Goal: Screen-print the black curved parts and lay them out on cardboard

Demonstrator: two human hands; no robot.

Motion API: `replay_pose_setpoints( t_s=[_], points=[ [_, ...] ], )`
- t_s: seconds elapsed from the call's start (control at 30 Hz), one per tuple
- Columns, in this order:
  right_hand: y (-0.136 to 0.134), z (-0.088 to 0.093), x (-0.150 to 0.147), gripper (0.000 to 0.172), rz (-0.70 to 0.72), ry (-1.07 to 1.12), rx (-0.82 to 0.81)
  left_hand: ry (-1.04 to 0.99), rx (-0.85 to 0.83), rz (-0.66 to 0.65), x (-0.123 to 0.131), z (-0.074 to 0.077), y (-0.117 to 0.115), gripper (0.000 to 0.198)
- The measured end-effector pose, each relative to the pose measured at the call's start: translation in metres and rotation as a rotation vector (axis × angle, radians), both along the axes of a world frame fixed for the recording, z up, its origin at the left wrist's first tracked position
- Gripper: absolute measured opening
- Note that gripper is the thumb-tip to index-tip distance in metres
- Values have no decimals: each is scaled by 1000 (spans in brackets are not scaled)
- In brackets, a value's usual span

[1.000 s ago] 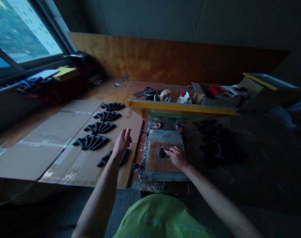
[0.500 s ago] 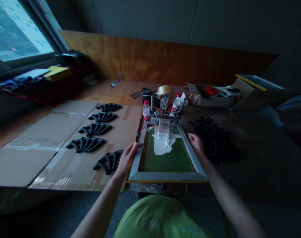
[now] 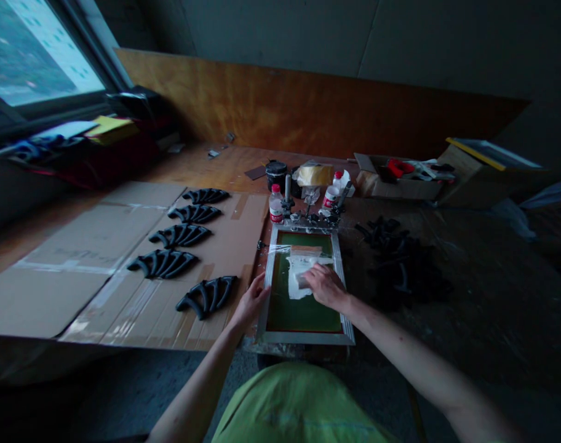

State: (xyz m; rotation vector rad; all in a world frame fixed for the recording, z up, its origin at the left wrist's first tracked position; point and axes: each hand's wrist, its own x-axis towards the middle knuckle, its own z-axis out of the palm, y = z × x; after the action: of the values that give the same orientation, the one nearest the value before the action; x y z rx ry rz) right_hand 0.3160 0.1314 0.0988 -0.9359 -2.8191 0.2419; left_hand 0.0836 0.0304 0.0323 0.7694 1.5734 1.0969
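A screen printing frame [image 3: 307, 338] with a metal border and green mesh sits in front of me, hinged at its far end to a metal clamp [image 3: 310, 220]. White ink [image 3: 295, 289] is spread on the mesh. My left hand [image 3: 251, 303] grips the frame's left rail. Over the mesh, my right hand [image 3: 325, 285] is closed on a pale squeegee [image 3: 302, 281], partly hidden by the fingers. Just beyond it, a brownish strip [image 3: 306, 251] lies across the ink. Several black curved ribbed parts [image 3: 207, 295] lie to the left on cardboard.
Cardboard [image 3: 100, 246] covers the table's left side. A dark pile of black parts [image 3: 405, 271] lies to the right. Behind the clamp stand bottles [image 3: 275, 206], a black tub [image 3: 276, 174] and a tape roll [image 3: 314, 175]. An open box [image 3: 400, 184] stands back right.
The frame's near end has come down. My right hand has left the right rail, moved inward over the mesh and taken hold of the squeegee. My left hand stays at the left rail.
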Motion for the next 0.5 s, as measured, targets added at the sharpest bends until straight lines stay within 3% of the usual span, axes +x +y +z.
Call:
replay_pose_setpoints(
  t_s=[0.13,0.23,0.33,0.43,0.5],
  points=[
    [-1,15,18,18,244,-25,-57,22,16,-40,-3,-12,0,76],
    [5,23,15,8,211,-48,-79,25,14,-39,-3,-12,0,76],
    [-5,11,9,14,103,19,7,-14,13,-58,-3,-7,-2,77],
    [-22,-7,13,24,119,72,32,-27,22,-57,-3,-7,-2,76],
    [-24,-10,16,19,134,88,-10,-30,29,-53,-3,-8,-2,78]
  ],
)
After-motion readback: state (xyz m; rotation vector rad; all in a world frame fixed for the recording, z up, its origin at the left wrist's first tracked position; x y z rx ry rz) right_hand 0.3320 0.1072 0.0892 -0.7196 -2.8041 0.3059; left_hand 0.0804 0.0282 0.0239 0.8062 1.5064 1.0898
